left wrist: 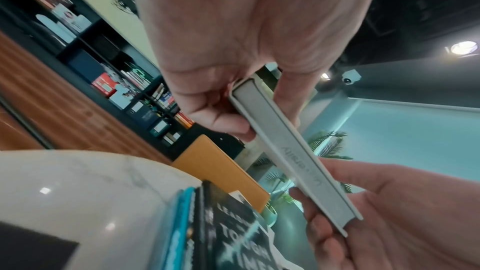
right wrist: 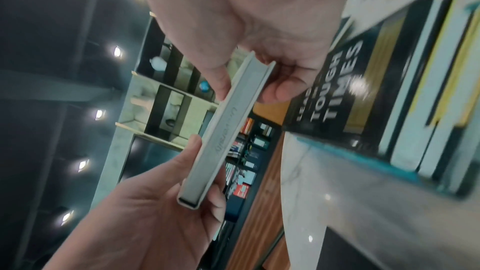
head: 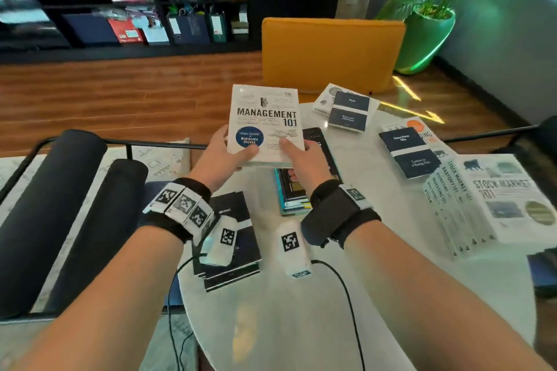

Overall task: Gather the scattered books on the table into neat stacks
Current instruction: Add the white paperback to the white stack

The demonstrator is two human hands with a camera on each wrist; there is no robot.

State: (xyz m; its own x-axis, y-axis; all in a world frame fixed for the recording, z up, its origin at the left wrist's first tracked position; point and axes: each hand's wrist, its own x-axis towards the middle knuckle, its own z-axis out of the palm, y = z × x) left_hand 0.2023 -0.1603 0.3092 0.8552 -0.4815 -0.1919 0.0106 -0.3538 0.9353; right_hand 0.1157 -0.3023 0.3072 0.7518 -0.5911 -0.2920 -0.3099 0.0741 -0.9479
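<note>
I hold a white book titled Management 101 [head: 265,123] by its lower edge with both hands, raised and tilted above the round marble table [head: 301,325]. My left hand [head: 238,156] grips the lower left corner and my right hand [head: 297,156] the lower right, thumbs on the cover. Directly below lies a stack of teal and dark books [head: 291,196]. In the left wrist view the book's page edge [left wrist: 291,155] runs between my left hand [left wrist: 228,118] and right hand [left wrist: 363,208]. The right wrist view shows the same page edge [right wrist: 228,130] pinched by my right hand [right wrist: 249,89].
A dark stack [head: 229,238] sits near the table's left front. White Stock Market 101 books [head: 497,199] are stacked at the right. Navy-banded books [head: 349,111] [head: 407,150] lie scattered at the back. A yellow chair [head: 331,51] stands behind the table.
</note>
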